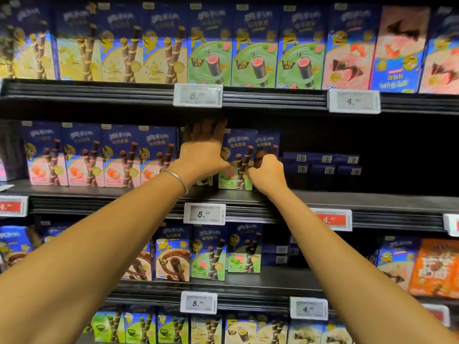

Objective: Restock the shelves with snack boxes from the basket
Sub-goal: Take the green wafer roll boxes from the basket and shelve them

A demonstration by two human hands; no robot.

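– While both arms reach up and forward in the head view, where does the box stand?

– On the middle shelf (pixel 347 197), upright, straight ahead of the hands and between them. It is the green snack box (pixel 236 150), with its long axis vertical and its face turned outward.

– Which hand has it?

– The right hand (pixel 268 171). Its fingers are curled and pinch the box's right edge, low on the front. The left hand (pixel 202 155) lies just to the left with fingers straight and spread, pointing up under the shelf above. Its thumb touches the box's left edge. What the palm presses on I cannot tell, because the hand hides it.

– So which is nearer?

– Both touch it, but only the right one holds it, so I judge that any nudge back or sideways comes from there while the left steadies the row.

– How does the box look?

– Tall and narrow, dark blue at the top with white characters. The lower part is green, and two dark wafer rolls are printed up the middle. A second blue box (pixel 269 141) stands just behind it to the right.

– And the neighbours?

– Pink strawberry boxes (pixel 84 157) fill the shelf to the left. To the right there is dark space with low stacked blue boxes (pixel 323 165) set far back. No basket is in view.
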